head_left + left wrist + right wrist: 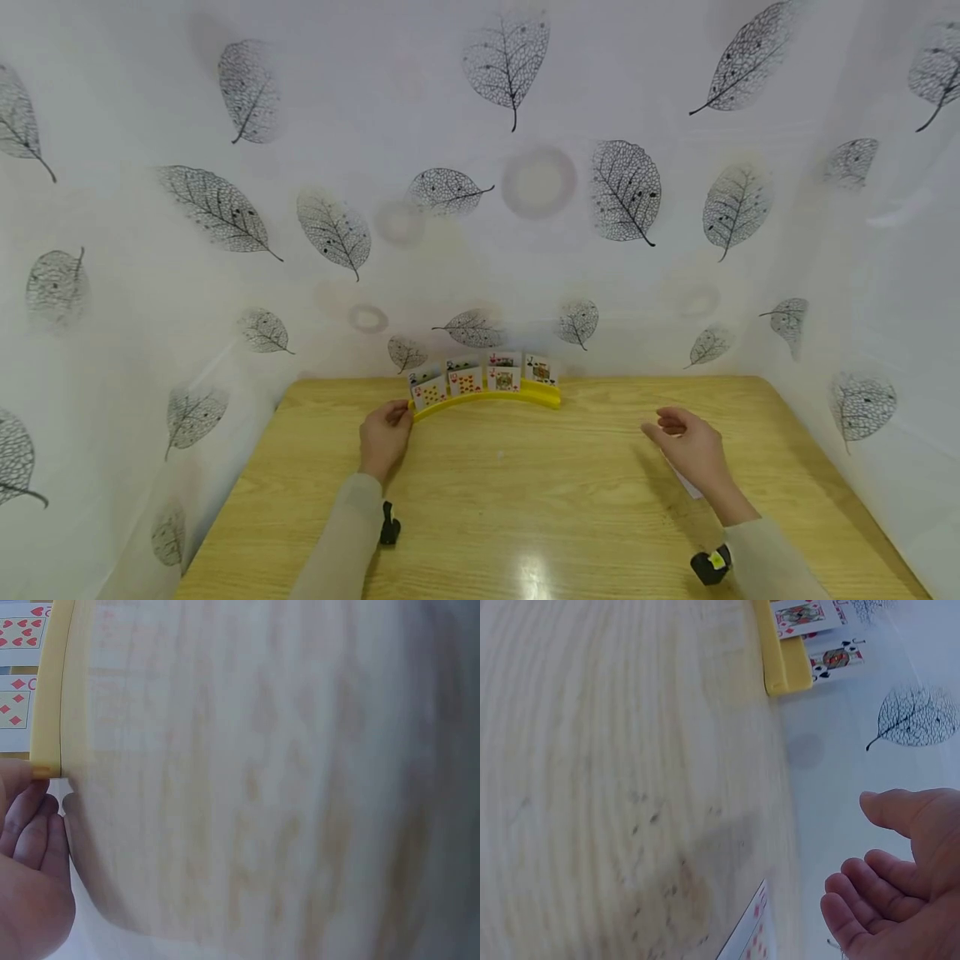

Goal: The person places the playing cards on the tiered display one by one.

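Note:
A curved yellow card holder [538, 391] stands at the back of the table with playing cards upright in two rows. Red number cards [467, 382] fill its left part; face cards, among them a black jack [541, 372], are at the right. My left hand [385, 442] pinches the holder's left end, thumb on the yellow rail [48, 697] in the left wrist view. Off to the right, my right hand [693, 450] hovers with loosely bent fingers and nothing in them. Below it lies a white card [689, 484], mostly hidden; red marks show on a card [758, 928] in the right wrist view.
The wooden table [517, 492] ends at a pale curtain [465, 267] printed with leaves, which hangs behind and on both sides. Black wrist devices [389, 525] sit at both sleeves.

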`<act>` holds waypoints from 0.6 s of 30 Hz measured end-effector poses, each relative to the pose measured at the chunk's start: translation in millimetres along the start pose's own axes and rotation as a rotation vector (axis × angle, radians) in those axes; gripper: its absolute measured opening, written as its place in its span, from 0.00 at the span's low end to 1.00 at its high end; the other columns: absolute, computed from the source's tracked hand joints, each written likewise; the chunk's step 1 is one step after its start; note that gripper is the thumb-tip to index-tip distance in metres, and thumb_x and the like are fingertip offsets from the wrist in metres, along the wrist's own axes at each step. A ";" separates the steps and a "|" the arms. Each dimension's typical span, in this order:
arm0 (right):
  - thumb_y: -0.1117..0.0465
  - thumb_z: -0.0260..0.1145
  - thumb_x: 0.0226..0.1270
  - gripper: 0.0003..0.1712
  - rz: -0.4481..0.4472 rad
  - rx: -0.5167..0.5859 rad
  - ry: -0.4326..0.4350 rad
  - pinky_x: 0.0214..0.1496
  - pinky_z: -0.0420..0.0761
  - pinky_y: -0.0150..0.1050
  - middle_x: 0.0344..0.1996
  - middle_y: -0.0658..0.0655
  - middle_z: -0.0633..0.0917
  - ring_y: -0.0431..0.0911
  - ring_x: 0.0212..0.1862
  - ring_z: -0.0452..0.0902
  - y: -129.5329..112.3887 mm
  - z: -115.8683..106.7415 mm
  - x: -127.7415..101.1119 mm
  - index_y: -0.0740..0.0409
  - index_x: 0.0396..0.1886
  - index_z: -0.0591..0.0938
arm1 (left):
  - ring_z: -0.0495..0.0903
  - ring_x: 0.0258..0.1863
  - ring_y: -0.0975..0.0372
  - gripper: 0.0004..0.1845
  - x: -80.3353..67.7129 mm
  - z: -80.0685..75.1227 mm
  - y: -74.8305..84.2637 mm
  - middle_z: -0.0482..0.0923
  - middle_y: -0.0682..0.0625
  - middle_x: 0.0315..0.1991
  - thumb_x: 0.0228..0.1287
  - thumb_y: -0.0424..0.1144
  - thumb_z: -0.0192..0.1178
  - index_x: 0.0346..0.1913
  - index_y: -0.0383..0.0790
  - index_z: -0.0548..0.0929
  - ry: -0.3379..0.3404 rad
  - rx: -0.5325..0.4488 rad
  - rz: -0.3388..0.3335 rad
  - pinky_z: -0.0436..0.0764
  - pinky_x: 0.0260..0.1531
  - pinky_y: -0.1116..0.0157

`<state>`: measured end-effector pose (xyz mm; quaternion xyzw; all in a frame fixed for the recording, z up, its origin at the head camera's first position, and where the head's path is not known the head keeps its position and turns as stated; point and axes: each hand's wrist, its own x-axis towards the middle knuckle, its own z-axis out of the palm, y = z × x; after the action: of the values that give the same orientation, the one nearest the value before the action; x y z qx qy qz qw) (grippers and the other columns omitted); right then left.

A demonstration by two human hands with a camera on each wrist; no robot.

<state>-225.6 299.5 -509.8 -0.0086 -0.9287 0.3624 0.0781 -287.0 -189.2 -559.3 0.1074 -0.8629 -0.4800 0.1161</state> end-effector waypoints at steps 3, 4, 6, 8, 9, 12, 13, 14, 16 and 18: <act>0.47 0.68 0.76 0.34 0.005 -0.022 0.003 0.53 0.86 0.60 0.55 0.73 0.86 0.65 0.55 0.84 9.2 -6.2 -7.0 0.72 0.67 0.78 | 0.89 0.52 0.47 0.14 0.1 0.7 -1.1 0.90 0.38 0.51 0.73 0.34 0.64 0.57 0.34 0.88 0.002 0.000 0.009 0.88 0.54 0.50; 0.48 0.69 0.76 0.35 0.006 -0.026 0.002 0.52 0.87 0.59 0.55 0.73 0.86 0.65 0.55 0.84 11.7 -8.1 -8.9 0.72 0.66 0.78 | 0.89 0.52 0.48 0.14 0.1 0.6 -1.5 0.90 0.39 0.51 0.73 0.34 0.64 0.57 0.35 0.88 0.001 0.003 0.007 0.88 0.54 0.50; 0.48 0.69 0.76 0.35 0.016 -0.034 -0.002 0.51 0.87 0.58 0.55 0.74 0.85 0.66 0.54 0.84 16.1 -11.3 -11.9 0.73 0.66 0.77 | 0.89 0.52 0.48 0.14 -0.3 0.0 -2.1 0.90 0.39 0.50 0.73 0.34 0.64 0.56 0.35 0.88 0.002 -0.001 0.005 0.88 0.54 0.50; 0.47 0.69 0.75 0.36 0.032 -0.034 -0.009 0.51 0.87 0.57 0.56 0.75 0.85 0.66 0.55 0.84 19.8 -13.9 -14.1 0.74 0.67 0.77 | 0.89 0.52 0.48 0.14 -0.4 -0.6 -2.6 0.90 0.39 0.50 0.73 0.35 0.64 0.56 0.35 0.88 0.000 0.002 0.000 0.89 0.54 0.50; 0.47 0.69 0.75 0.36 0.042 -0.034 -0.009 0.51 0.87 0.57 0.56 0.75 0.85 0.66 0.55 0.84 21.3 -14.9 -15.2 0.74 0.67 0.77 | 0.89 0.52 0.47 0.14 -0.5 -1.1 -2.7 0.90 0.38 0.50 0.73 0.35 0.64 0.57 0.34 0.87 -0.001 0.004 0.002 0.89 0.53 0.50; 0.47 0.69 0.75 0.38 0.079 -0.037 -0.016 0.54 0.86 0.58 0.57 0.77 0.84 0.68 0.56 0.83 25.4 -17.7 -16.8 0.75 0.67 0.76 | 0.89 0.52 0.47 0.14 -0.1 -1.5 -1.9 0.90 0.39 0.51 0.73 0.35 0.64 0.57 0.35 0.87 -0.005 0.003 -0.006 0.89 0.54 0.51; 0.46 0.69 0.75 0.39 0.091 -0.039 -0.019 0.55 0.86 0.59 0.58 0.77 0.84 0.68 0.57 0.82 26.8 -18.4 -17.2 0.75 0.68 0.75 | 0.89 0.52 0.47 0.14 -0.2 -1.3 -1.7 0.90 0.38 0.51 0.73 0.34 0.64 0.57 0.34 0.87 -0.005 0.002 -0.003 0.89 0.54 0.50; 0.46 0.69 0.75 0.39 0.103 -0.042 -0.024 0.57 0.85 0.60 0.58 0.77 0.83 0.69 0.58 0.82 28.2 -19.1 -17.5 0.75 0.68 0.75 | 0.89 0.52 0.47 0.14 -0.2 -1.1 -1.3 0.90 0.38 0.51 0.73 0.34 0.64 0.57 0.34 0.87 -0.006 -0.001 -0.001 0.89 0.54 0.50; 0.44 0.69 0.75 0.41 0.125 -0.047 -0.037 0.59 0.83 0.63 0.60 0.79 0.81 0.70 0.59 0.80 31.0 -20.4 -18.3 0.76 0.69 0.74 | 0.89 0.52 0.47 0.14 -0.6 -0.8 -0.6 0.90 0.38 0.51 0.73 0.34 0.64 0.57 0.34 0.87 -0.005 -0.004 -0.004 0.89 0.54 0.50; 0.43 0.68 0.75 0.43 0.133 -0.061 -0.043 0.61 0.81 0.66 0.62 0.80 0.79 0.72 0.61 0.78 34.3 -21.1 -18.7 0.77 0.69 0.73 | 0.89 0.52 0.47 0.14 -0.8 -0.4 -0.4 0.90 0.38 0.51 0.73 0.34 0.64 0.57 0.34 0.87 -0.005 -0.004 0.000 0.88 0.54 0.50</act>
<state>-205.3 337.6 -520.2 -0.0649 -0.9382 0.3382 0.0334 -286.1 -189.6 -559.5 0.1060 -0.8621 -0.4822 0.1140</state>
